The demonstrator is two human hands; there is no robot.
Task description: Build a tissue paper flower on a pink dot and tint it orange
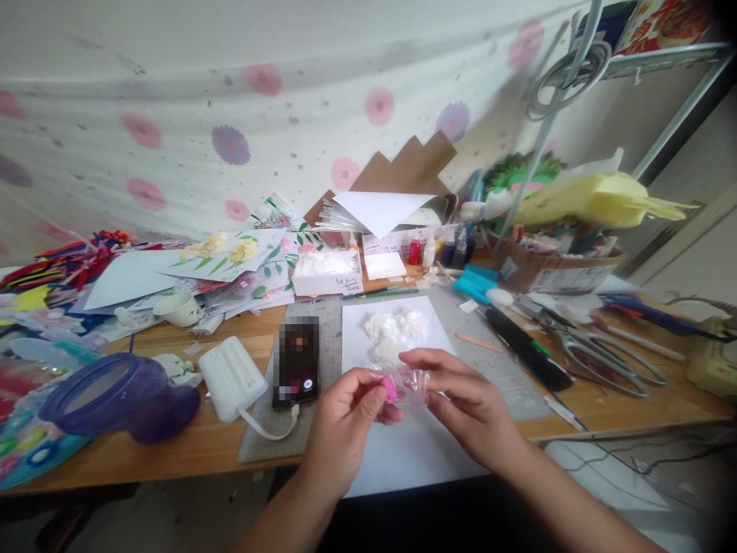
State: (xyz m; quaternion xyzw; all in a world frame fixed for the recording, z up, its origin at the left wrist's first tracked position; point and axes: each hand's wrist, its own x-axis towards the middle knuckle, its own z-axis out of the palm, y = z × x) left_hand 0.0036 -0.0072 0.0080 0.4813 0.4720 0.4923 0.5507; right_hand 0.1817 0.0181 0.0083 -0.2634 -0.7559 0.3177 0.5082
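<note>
The person's left hand (348, 415) pinches a small pink piece (390, 389) between thumb and fingers, near the front edge of the table (622, 407). The right hand (469, 403) pinches the clear plastic bag (410, 384) beside it; the pink piece appears to sit at the bag's left end, though blur makes that uncertain. Both hands are raised over the white paper (397, 453), whose near part reaches past the table's front edge.

Behind the hands, 1 loose white heap (397, 330) rests on the paper. To the left, a strip of grey mat (259, 422) separates the paper from the phone (296, 361), which is cabled to a white power bank (232, 376). To the right, the mat is open around 1 wooden stick (482, 342), up to a long black tool (527, 349) and large scissors (599, 349).

The table is wooden, crowded at the left by a purple container (123, 395) and at the back by a white box (326, 273). A flower-patterned sheet (190, 138) covers the wall, and a metal shelf (668, 61) stands at upper right.
</note>
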